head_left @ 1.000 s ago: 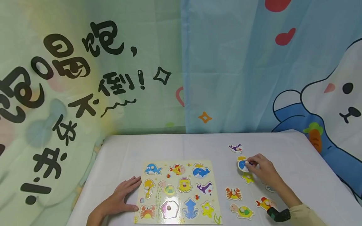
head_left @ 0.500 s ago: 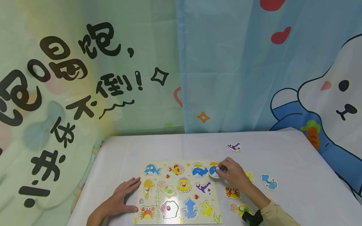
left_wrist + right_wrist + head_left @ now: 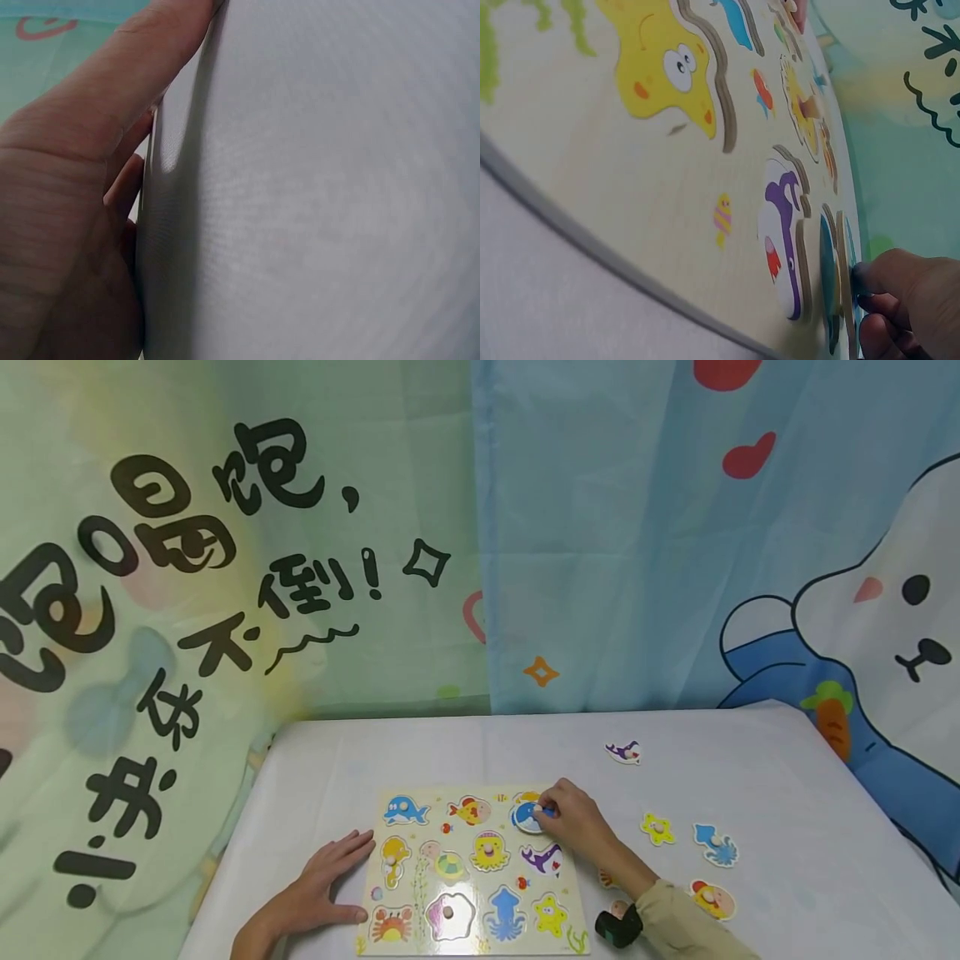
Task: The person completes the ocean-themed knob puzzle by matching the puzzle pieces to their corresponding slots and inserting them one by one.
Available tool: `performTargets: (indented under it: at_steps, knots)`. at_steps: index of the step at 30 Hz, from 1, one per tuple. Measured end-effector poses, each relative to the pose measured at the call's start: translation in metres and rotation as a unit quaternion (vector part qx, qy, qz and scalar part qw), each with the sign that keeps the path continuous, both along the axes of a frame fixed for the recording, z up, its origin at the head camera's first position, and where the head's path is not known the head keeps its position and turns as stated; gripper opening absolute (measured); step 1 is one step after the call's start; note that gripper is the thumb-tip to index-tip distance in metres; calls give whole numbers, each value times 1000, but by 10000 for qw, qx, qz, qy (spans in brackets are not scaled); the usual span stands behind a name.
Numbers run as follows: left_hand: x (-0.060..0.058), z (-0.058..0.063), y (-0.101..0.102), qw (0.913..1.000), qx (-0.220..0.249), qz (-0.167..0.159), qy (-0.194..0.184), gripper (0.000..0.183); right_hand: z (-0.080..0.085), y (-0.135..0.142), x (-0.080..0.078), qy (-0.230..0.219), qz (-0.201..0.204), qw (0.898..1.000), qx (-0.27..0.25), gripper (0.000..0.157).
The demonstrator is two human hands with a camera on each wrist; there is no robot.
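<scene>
My right hand [image 3: 573, 818] pinches a blue whale puzzle piece [image 3: 523, 815] by its knob. The piece hangs over the whale-shaped recess in the board's top right corner, mostly covering it. In the right wrist view the piece [image 3: 847, 277] appears edge-on, close above the board and roughly parallel to it, thumb and fingers at its knob. The pale sea-animal puzzle board [image 3: 416, 893] lies flat on the table. Beside its left edge rests my left hand [image 3: 318, 889], fingers extended and fingertips at the edge. The left wrist view shows this hand [image 3: 67, 180] over white cloth.
Loose pieces lie right of the board: a purple whale [image 3: 622, 752], yellow star [image 3: 657, 829], blue squid [image 3: 716, 845] and red-yellow fish [image 3: 714, 900]. A crab [image 3: 607, 879] and a turtle [image 3: 619, 907] are partly hidden by my right arm. Printed curtains hang behind the table.
My right hand has carried the whale piece left from the loose pieces to above the board's top right corner. The squid and fish pieces have come into clearer view. My left hand stays put.
</scene>
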State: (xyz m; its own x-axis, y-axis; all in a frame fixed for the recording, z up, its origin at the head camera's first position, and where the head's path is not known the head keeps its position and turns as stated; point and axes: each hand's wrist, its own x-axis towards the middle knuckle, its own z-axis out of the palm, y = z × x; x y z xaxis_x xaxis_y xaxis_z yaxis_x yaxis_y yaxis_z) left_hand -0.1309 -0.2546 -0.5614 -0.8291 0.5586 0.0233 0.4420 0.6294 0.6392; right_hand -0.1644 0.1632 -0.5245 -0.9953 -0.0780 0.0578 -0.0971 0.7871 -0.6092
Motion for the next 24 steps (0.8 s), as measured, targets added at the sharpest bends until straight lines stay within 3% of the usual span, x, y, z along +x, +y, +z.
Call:
performTargets:
  at_steps: [7, 24]
  knots:
    - [-1, 0, 1, 9997, 22, -78, 235, 91, -5, -6, -3, -56, 76, 9999, -86, 10]
    - [0, 0, 0, 9996, 36, -80, 279, 91, -6, -10, -3, -73, 96, 9997, 201, 12]
